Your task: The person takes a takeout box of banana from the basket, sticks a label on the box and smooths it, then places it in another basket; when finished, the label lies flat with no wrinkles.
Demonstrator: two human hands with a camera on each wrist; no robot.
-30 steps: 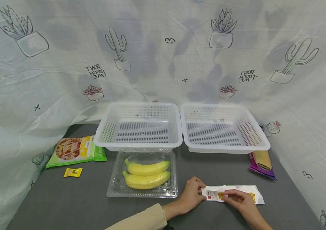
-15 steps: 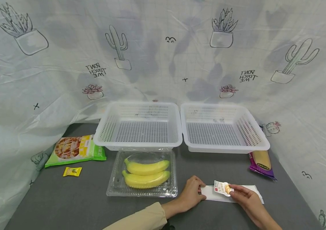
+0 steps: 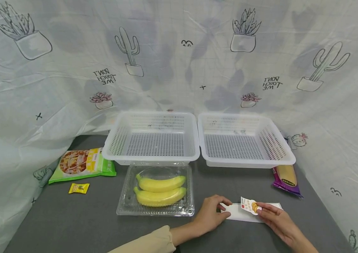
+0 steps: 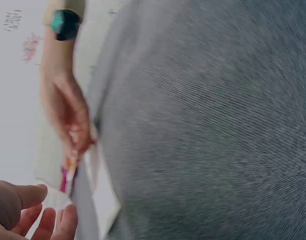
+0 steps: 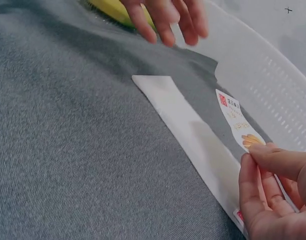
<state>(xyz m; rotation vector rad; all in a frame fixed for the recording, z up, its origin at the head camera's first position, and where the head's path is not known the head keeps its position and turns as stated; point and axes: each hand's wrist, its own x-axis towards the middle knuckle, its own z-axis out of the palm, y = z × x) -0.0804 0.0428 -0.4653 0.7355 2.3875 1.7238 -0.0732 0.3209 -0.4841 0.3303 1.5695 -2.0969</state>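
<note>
Our right hand (image 3: 275,220) pinches a banana-printed label (image 3: 246,203) between thumb and fingers at its pictured end, leaving the lettered end free above a white strip (image 3: 240,215). The strip, probably the label's backing, lies flat on the worktop (image 3: 96,225), nearer its right edge than its left. Our left hand (image 3: 212,214) is by the strip's left end, thumb and fingers loosely parted, holding nothing; in the right wrist view its fingertips look clear of the strip.

We should keep the pinch light and limited to that one end, since thin paper likely creases and a tacky back would cling to more of our fingers. We do well to hold the free end straight and high enough that it neither curls under nor catches on the strip. The clear container (image 3: 153,212) of bananas (image 3: 161,197) sits leftward, near the middle of the worktop.
</note>
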